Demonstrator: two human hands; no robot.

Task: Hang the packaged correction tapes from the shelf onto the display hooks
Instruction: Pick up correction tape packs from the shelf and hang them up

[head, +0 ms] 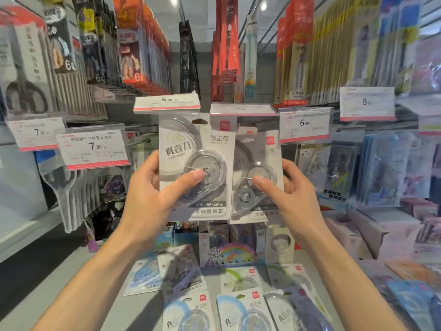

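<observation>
While both hands are reaching up in front of the display, the left hand (pixel 145 199) is gripping a packaged correction tape (pixel 193 168), thumb pressing on the clear blister at the front and the other fingers curling behind the left edge of the card. The right hand (pixel 293 194) is pinching a second pack (pixel 257 173) the same way, just to the right and partly tucked behind the first. Both packs are upright, their tops just under the price tags (pixel 167 102) at the hook ends. More packs (pixel 188 314) are lying flat on the shelf (pixel 214 280) below, near the forearms. Scissors packs (pixel 26 75) are hanging far left, pen packs (pixel 226 44) above.
</observation>
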